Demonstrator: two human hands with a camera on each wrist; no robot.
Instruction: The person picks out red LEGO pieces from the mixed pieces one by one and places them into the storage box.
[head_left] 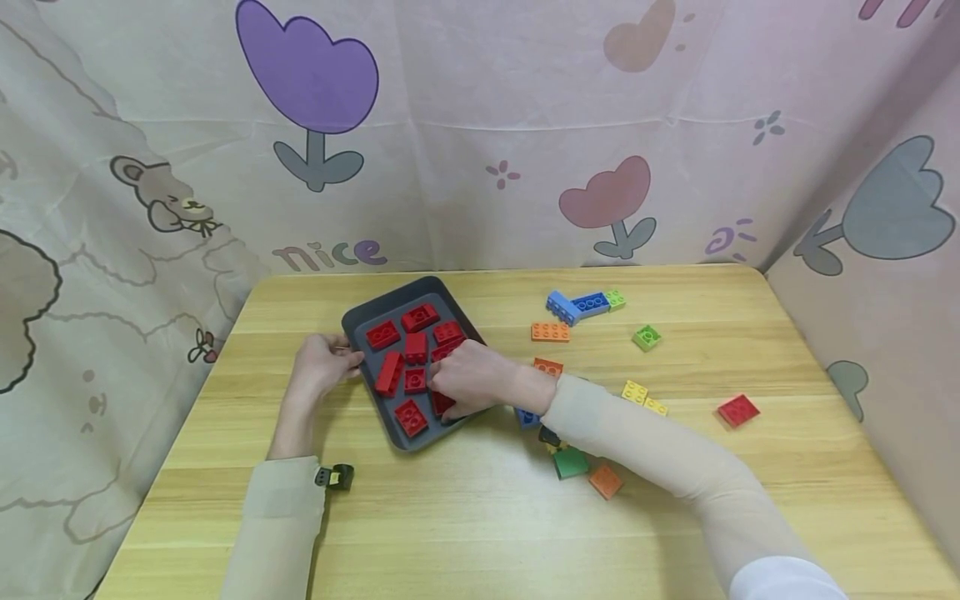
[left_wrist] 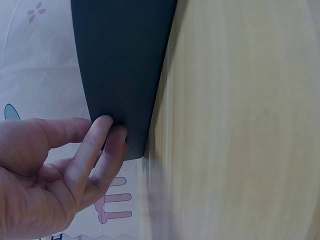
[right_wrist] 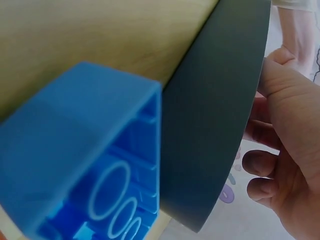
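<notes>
A dark grey tray [head_left: 472, 327] holding several red bricks [head_left: 389, 373] lies on the left half of the table. My left hand [head_left: 324, 364] is at its left side and pinches the rim, with fingertips against the tray's outer wall [left_wrist: 120, 65] in the left wrist view. Over the tray's right part reaches my right hand [head_left: 472, 377], its fingers down among the red bricks. In the right wrist view the right hand [right_wrist: 292, 145] is bent over the rim. The tray wall hides its fingertips, so whether they hold a brick cannot be seen.
Right of the tray lie loose bricks: blue [head_left: 562, 307], orange [head_left: 551, 332], lime [head_left: 647, 337], yellow [head_left: 634, 392], green [head_left: 571, 463] and one red brick [head_left: 738, 411]. A blue brick [right_wrist: 75, 125] stands close to the tray's outer wall. A printed curtain [head_left: 465, 208] surrounds the table.
</notes>
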